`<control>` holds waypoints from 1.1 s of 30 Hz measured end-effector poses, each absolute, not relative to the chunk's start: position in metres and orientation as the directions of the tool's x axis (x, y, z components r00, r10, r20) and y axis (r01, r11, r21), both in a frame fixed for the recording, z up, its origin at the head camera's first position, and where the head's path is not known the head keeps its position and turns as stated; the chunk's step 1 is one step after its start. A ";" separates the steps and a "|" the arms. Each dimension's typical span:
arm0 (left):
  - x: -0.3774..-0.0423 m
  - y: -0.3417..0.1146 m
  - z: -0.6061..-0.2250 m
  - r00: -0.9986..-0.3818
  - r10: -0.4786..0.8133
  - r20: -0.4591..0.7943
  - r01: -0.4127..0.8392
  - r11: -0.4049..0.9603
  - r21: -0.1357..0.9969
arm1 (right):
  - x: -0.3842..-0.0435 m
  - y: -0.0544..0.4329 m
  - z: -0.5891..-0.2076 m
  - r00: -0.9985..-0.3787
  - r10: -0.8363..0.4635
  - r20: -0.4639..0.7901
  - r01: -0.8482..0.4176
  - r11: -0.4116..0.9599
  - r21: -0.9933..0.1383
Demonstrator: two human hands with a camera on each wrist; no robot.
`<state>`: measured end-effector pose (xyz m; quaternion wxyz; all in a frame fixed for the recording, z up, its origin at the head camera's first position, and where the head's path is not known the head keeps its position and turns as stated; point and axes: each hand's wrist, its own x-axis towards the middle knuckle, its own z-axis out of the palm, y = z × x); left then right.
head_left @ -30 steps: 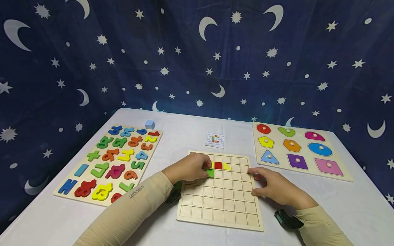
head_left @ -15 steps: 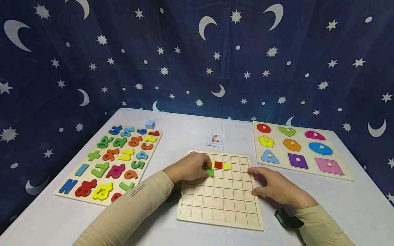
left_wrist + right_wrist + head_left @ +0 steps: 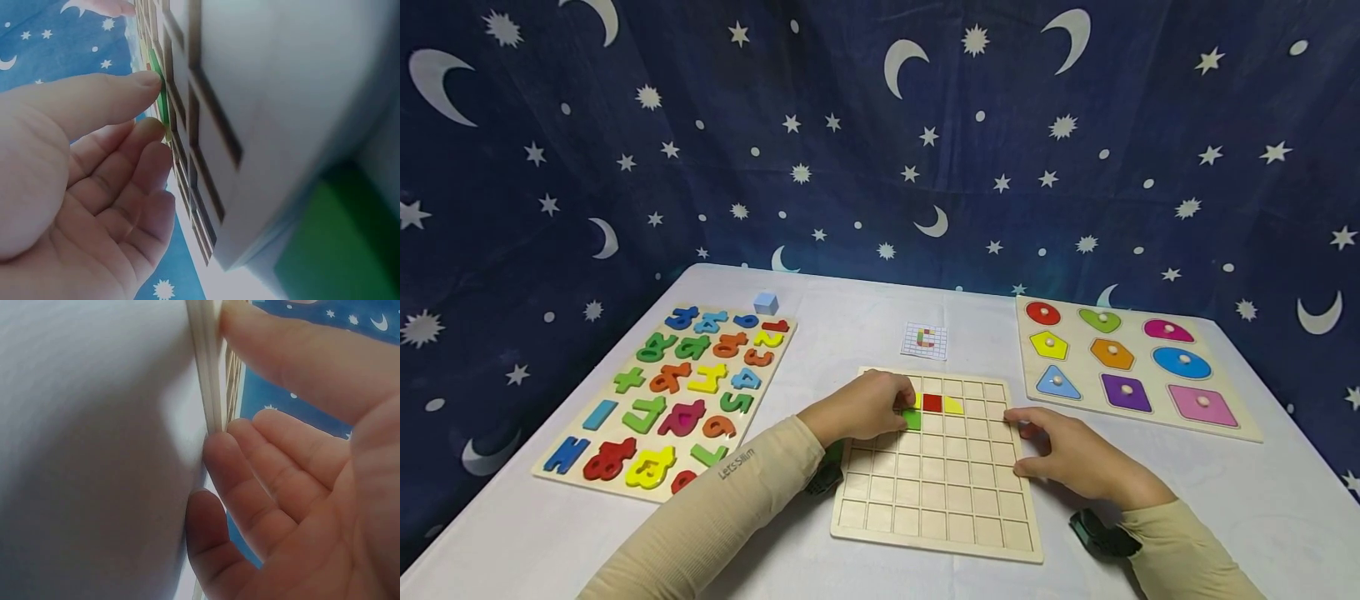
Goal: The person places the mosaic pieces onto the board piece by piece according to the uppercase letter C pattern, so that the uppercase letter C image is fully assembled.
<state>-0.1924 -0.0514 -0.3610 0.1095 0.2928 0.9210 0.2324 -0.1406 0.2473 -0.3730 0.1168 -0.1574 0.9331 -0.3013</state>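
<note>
Over the upper left of a wooden grid board [image 3: 934,493], my left hand [image 3: 867,408] pinches a small green square tile [image 3: 913,420] with thumb and forefinger. The left wrist view shows the green tile [image 3: 157,78] at the board's surface; whether it lies flat in its cell is hard to tell. A red tile [image 3: 932,403] and a yellow tile [image 3: 953,406] lie in the row behind, with another bit of yellow partly hidden by the fingers. My right hand [image 3: 1075,454] touches the board's right edge, its thumb and fingers spread apart along the rim [image 3: 211,369].
A small card with a coloured grid pattern [image 3: 924,342] lies behind the board. On the left are a number puzzle [image 3: 580,473] and a pale blue cube [image 3: 765,303]. A knobbed shape puzzle [image 3: 1075,398] lies on the right. A green block [image 3: 344,237] sits beside the board, mostly behind my left wrist.
</note>
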 end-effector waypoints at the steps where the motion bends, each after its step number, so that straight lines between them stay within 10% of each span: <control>1: -0.192 -0.052 -0.361 -0.806 0.588 -0.064 0.488 0.722 0.490 | -0.141 0.247 -0.373 -0.923 -0.365 -0.122 -0.224 0.768 -0.599; 33: -0.188 -0.075 -0.344 -0.859 0.501 -0.107 0.367 0.748 0.553 | -0.141 0.249 -0.374 -0.920 -0.374 -0.116 -0.235 0.765 -0.600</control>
